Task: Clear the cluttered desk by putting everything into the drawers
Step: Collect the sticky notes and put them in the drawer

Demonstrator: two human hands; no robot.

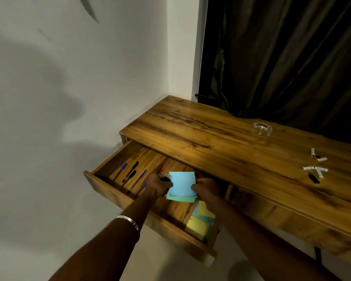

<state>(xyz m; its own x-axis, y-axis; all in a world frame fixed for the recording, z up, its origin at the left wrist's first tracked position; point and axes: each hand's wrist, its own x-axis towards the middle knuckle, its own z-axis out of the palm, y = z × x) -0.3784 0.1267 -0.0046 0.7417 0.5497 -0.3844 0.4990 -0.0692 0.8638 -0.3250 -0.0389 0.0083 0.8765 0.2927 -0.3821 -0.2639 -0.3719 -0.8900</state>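
Your left hand (159, 186) and right hand (206, 188) pinch opposite edges of the paper stack (182, 185), held between them over the open drawer (109, 191); the left also grips something small and dark. The stack is light, floppy and likely to fan apart, so keep hold of both sides. Pens (133, 171) lie left of your hands; small items (316, 169) remain on the desk (211, 138) well to the right.

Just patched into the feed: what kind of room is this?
Probably a bedroom or hotel room: a wooden desk against a white wall, a dark floor-length curtain behind it, a clear glass ashtray on top.
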